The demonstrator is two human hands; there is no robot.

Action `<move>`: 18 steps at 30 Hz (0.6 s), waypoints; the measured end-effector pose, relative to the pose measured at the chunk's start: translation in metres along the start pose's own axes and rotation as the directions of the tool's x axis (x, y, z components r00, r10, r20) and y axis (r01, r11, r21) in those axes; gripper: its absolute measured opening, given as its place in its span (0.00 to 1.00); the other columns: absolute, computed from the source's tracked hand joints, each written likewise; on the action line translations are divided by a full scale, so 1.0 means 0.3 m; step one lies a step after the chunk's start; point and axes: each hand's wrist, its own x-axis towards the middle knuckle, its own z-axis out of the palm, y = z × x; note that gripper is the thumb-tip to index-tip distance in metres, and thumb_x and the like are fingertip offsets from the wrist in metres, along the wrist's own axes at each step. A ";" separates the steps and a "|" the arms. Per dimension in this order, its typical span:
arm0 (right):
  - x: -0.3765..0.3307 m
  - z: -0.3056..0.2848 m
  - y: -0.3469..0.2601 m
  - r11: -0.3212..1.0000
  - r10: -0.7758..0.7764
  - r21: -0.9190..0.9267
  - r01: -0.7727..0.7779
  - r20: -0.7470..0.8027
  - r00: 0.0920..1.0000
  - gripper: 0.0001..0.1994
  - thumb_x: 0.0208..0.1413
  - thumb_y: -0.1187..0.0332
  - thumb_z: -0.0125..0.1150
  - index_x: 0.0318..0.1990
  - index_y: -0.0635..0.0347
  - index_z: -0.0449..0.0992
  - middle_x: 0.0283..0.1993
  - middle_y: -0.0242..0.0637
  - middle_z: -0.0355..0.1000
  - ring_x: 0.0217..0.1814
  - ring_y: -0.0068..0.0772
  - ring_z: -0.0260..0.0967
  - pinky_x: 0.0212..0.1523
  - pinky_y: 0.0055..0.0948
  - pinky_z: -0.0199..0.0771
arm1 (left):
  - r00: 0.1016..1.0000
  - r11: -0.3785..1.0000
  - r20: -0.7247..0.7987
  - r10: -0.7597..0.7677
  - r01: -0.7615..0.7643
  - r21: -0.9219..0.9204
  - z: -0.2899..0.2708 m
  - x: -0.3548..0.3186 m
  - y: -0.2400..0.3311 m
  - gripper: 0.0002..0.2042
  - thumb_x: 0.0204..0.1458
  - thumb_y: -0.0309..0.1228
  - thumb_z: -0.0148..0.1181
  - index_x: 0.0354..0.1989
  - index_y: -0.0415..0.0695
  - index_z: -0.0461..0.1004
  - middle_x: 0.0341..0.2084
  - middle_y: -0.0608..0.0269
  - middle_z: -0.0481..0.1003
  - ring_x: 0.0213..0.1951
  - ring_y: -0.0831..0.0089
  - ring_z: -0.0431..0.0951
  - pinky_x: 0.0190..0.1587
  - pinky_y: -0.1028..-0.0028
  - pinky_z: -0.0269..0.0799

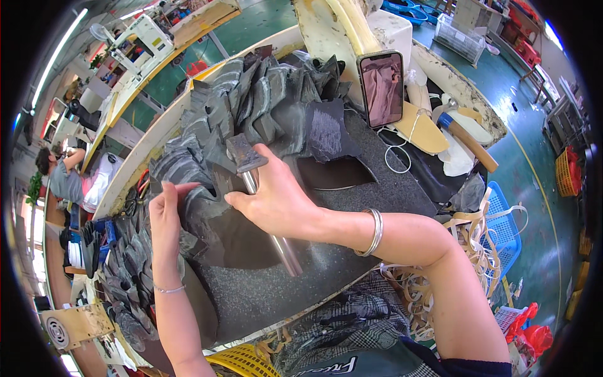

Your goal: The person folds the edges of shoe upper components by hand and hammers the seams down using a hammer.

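My right hand (284, 196) is wrapped round the metal handle of a hammer (244, 154), its dark head above my fingers and the shiny handle end below my wrist. To the left, my left hand (166, 210) is closed at the edge of a dark grey leather piece (200, 200); its fingertips are partly hidden. Both hands are over a dark work board (251, 292). Beyond them lies a heap of folded dark grey leather pieces (257, 100) with pale smears. A flat dark piece (330, 132) with a scuffed patch lies to the right.
A phone (381, 91) stands upright at the back. Right of it, a wooden-handled hammer (468, 141) rests by a yellowish sole-shaped piece (422, 129). Tan strips (433, 289) hang by a blue basket (504, 232). More grey pieces (129, 276) pile up at left. A person (69, 179) sits far left.
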 end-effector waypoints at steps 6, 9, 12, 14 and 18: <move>0.041 -0.014 0.015 0.984 0.059 0.169 -0.063 0.030 0.998 0.15 0.52 0.63 0.64 0.35 0.67 0.69 0.29 0.39 0.70 0.32 0.26 0.64 0.35 0.33 0.68 | 0.977 0.990 0.157 -0.143 0.144 0.001 -0.015 -0.087 0.057 0.16 0.50 0.20 0.64 0.49 0.35 0.78 0.37 0.63 0.80 0.39 0.81 0.77 0.43 0.82 0.71; 0.081 -0.041 0.081 0.984 0.037 0.174 -0.041 0.028 0.999 0.13 0.53 0.65 0.65 0.37 0.66 0.71 0.33 0.36 0.73 0.34 0.22 0.68 0.38 0.29 0.70 | 0.970 0.991 0.221 -0.102 0.118 -0.058 -0.011 -0.099 0.069 0.13 0.56 0.26 0.62 0.49 0.36 0.78 0.36 0.66 0.80 0.38 0.84 0.75 0.44 0.82 0.69; 0.091 -0.045 0.063 0.968 0.049 0.244 -0.064 0.067 0.997 0.15 0.51 0.65 0.66 0.39 0.66 0.71 0.36 0.38 0.75 0.36 0.24 0.70 0.40 0.28 0.71 | 0.974 0.971 0.188 -0.124 0.158 -0.178 -0.018 -0.106 0.046 0.12 0.59 0.29 0.60 0.48 0.37 0.79 0.35 0.69 0.80 0.38 0.87 0.73 0.44 0.83 0.67; 0.090 -0.047 0.054 0.996 0.079 -0.045 -0.074 0.118 0.990 0.17 0.51 0.67 0.70 0.43 0.69 0.72 0.39 0.35 0.76 0.40 0.20 0.71 0.44 0.24 0.72 | 0.970 0.973 0.201 -0.136 0.168 -0.157 -0.032 -0.103 0.040 0.12 0.60 0.29 0.59 0.49 0.37 0.79 0.35 0.69 0.80 0.38 0.87 0.73 0.44 0.83 0.67; 0.073 -0.044 0.012 0.962 0.148 -0.254 -0.098 0.186 0.971 0.20 0.46 0.69 0.73 0.43 0.69 0.71 0.39 0.35 0.76 0.38 0.20 0.70 0.42 0.24 0.71 | 0.958 0.974 0.245 -0.149 0.185 -0.130 -0.024 -0.127 0.072 0.13 0.57 0.26 0.62 0.50 0.37 0.78 0.37 0.68 0.80 0.40 0.86 0.74 0.46 0.81 0.69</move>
